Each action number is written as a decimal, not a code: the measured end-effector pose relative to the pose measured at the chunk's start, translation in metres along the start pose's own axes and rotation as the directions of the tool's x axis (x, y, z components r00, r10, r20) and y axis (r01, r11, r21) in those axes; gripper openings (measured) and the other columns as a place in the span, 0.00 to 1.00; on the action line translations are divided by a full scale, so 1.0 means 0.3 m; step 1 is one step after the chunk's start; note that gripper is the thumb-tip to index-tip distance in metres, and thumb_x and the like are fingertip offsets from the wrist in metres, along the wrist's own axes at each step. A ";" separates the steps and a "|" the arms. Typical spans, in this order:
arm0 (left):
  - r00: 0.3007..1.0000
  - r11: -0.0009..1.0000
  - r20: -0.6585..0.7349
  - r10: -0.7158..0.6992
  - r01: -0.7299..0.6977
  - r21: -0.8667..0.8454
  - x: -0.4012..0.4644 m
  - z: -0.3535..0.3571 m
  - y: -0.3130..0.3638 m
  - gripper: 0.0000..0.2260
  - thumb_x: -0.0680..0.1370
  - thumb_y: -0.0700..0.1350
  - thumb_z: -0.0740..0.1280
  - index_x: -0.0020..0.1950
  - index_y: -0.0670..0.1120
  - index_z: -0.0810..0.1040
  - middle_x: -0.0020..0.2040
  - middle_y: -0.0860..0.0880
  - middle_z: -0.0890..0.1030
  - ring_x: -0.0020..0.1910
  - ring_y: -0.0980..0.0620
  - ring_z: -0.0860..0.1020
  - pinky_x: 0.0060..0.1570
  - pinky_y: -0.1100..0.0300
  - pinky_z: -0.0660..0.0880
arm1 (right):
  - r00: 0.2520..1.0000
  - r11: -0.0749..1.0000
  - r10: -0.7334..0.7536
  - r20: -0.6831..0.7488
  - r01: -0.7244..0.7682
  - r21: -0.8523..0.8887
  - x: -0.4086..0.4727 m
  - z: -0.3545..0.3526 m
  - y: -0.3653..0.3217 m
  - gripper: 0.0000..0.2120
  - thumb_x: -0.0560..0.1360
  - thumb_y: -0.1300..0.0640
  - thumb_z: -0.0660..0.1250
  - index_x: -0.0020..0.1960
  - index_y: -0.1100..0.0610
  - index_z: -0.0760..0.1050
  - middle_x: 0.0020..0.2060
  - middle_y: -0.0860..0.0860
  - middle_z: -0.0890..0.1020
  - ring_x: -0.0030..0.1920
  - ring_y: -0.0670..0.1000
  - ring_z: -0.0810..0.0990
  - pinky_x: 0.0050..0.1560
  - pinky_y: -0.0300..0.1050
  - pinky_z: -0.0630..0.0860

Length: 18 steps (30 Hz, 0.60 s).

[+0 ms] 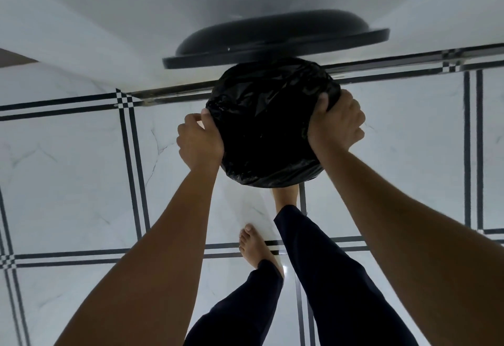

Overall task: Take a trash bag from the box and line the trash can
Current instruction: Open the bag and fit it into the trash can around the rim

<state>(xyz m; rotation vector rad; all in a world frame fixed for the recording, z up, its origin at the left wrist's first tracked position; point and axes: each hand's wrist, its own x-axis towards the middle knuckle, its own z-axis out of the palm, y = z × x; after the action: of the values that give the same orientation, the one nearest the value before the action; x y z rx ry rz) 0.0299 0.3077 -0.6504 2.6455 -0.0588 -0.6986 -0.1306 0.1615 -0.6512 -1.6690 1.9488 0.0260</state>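
Trash can (272, 179): we see the black trash bag (268, 116) lining it, folded over its rim.
Left hand (199, 141): we grip the bag's left edge.
Right hand (336, 121): we grip its right edge.

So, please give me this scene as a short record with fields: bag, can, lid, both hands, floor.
bag: black trash bag stretched over the can's mouth
can: almost wholly hidden under the bag
lid: black round lid raised open behind the can
left hand: grips the bag's left edge
right hand: grips the bag's right edge
floor: white tiled floor with dark lines
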 end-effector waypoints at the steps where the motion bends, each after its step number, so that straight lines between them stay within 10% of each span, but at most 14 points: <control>1: 0.999 0.999 -0.026 0.027 -0.026 0.048 -0.019 -0.016 0.006 0.24 0.84 0.61 0.53 0.68 0.47 0.75 0.65 0.44 0.77 0.64 0.41 0.75 0.63 0.43 0.72 | 0.997 0.997 -0.073 -0.018 0.073 -0.003 -0.036 -0.007 0.004 0.26 0.84 0.43 0.56 0.77 0.55 0.66 0.72 0.54 0.72 0.74 0.58 0.66 0.70 0.62 0.63; 10: 0.820 0.858 -0.310 0.482 -0.514 -0.024 -0.312 -0.210 0.056 0.16 0.82 0.50 0.65 0.63 0.40 0.76 0.61 0.43 0.78 0.59 0.43 0.74 0.60 0.59 0.65 | 0.772 0.772 -0.633 -0.059 0.635 0.027 -0.340 -0.178 0.010 0.19 0.82 0.50 0.59 0.67 0.59 0.77 0.62 0.57 0.80 0.64 0.60 0.76 0.63 0.59 0.73; 18: 0.545 0.585 -0.230 0.807 -0.793 0.173 -0.449 -0.387 0.230 0.21 0.84 0.46 0.60 0.77 0.43 0.69 0.78 0.37 0.66 0.77 0.40 0.64 0.73 0.46 0.61 | 0.491 0.553 -0.811 -0.317 0.820 -0.146 -0.465 -0.391 -0.172 0.15 0.83 0.55 0.59 0.63 0.58 0.81 0.65 0.59 0.81 0.68 0.59 0.74 0.66 0.58 0.71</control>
<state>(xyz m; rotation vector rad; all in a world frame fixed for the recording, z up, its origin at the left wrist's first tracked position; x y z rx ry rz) -0.0277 0.3062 -0.4687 2.3251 -1.1496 0.0218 -0.1222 0.2330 -0.4758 -2.5612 1.1176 -0.7128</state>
